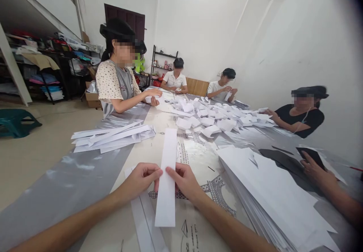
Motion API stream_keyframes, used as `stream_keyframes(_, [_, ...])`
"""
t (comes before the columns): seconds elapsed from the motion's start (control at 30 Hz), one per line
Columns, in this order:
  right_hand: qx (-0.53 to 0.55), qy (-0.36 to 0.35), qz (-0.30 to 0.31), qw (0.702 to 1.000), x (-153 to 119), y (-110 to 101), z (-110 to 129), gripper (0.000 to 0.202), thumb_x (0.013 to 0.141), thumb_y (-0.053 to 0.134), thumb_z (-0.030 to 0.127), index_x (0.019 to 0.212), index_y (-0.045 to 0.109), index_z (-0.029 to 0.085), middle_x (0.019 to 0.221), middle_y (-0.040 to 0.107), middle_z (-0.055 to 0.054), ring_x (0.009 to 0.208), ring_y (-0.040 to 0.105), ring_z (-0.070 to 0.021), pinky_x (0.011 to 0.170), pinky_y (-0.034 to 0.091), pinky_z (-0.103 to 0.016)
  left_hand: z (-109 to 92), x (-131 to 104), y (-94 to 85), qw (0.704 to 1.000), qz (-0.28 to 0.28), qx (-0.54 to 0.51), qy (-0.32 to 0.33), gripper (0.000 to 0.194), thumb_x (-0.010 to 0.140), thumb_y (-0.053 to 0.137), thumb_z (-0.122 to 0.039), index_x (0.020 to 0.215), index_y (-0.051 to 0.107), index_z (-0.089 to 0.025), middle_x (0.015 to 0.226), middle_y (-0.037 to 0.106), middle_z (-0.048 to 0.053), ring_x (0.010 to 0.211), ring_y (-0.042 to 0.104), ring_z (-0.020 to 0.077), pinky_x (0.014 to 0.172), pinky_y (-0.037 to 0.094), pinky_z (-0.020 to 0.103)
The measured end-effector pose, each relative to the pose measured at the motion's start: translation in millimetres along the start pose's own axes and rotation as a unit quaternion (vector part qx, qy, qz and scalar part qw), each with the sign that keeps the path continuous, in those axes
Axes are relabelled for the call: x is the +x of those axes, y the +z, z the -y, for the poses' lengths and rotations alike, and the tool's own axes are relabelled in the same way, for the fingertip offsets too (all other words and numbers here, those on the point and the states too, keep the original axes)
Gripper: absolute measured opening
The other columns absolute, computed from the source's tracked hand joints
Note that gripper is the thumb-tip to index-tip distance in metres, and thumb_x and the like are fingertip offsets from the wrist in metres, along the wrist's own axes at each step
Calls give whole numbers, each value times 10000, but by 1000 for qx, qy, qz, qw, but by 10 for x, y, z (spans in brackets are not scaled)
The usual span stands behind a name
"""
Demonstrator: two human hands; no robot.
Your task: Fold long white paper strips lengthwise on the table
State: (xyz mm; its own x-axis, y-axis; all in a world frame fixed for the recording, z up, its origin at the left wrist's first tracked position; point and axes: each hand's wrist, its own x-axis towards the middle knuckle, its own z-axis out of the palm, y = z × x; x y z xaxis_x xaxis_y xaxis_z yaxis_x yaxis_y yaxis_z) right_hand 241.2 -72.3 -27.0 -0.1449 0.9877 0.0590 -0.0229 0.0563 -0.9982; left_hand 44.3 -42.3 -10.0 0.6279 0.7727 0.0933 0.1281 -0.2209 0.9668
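Note:
A long white paper strip (pixel 166 199) is held upright in front of me, pinched at its two long edges. My left hand (pixel 146 180) grips its left edge between thumb and fingers. On the opposite edge, my right hand (pixel 181 180) does the same, thumb on the front face. More paper strips (pixel 141 221) lie on the table beneath my left hand and forearm. Farther off to the left is a loose pile of paper strips (pixel 110 136).
A thick stack of white sheets (pixel 272 191) lies at right, beside another person's hand (pixel 320 172) on a dark object. A heap of folded paper pieces (pixel 212 115) covers the table's far middle. Several people sit or stand around the printed tablecloth (pixel 195 221). A green stool (pixel 18 121) stands left.

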Motion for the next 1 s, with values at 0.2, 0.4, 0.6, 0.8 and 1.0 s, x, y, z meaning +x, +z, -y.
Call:
stream_keyframes(0.2, [-36, -8, 56, 998, -46, -10, 75, 421, 911, 635, 553, 819, 671, 143, 624, 550, 7, 511, 465, -98, 418, 340, -209, 69, 4, -22, 999, 19, -21, -35, 465, 943, 564, -538, 671, 572, -161, 538, 620, 5, 417, 350, 75, 444, 241, 224])
stream_keyframes(0.4, [-28, 3, 70, 997, -35, -31, 63, 431, 915, 631, 557, 791, 671, 146, 612, 545, 10, 498, 465, -96, 423, 360, -213, 66, -5, -58, 998, 33, -44, -15, 495, 944, 574, -532, 618, 530, -162, 527, 593, 1, 420, 320, 66, 449, 219, 233])
stream_keyframes(0.6, [-28, 19, 101, 994, -55, -88, 91, 416, 896, 671, 526, 739, 652, 142, 600, 529, 21, 485, 434, -80, 419, 315, -206, 69, -19, -59, 997, -16, -69, -24, 549, 948, 560, -556, 576, 534, -154, 495, 496, -23, 433, 304, 69, 476, 208, 250])
stream_keyframes(0.8, [-33, 15, 124, 992, -41, -116, 86, 445, 905, 661, 517, 655, 596, 155, 530, 496, 39, 444, 411, -77, 415, 277, -217, 74, -22, -73, 996, -51, -65, -13, 599, 941, 555, -579, 521, 521, -153, 449, 386, -39, 446, 261, 75, 509, 196, 267])
stream_keyframes(1.0, [-43, 0, 103, 994, -48, -116, 102, 450, 916, 652, 513, 636, 562, 172, 467, 463, 59, 418, 371, -72, 441, 275, -224, 70, -14, -54, 994, 10, -96, -44, 572, 917, 551, -628, 605, 597, -151, 501, 517, -6, 431, 279, 83, 479, 186, 263])
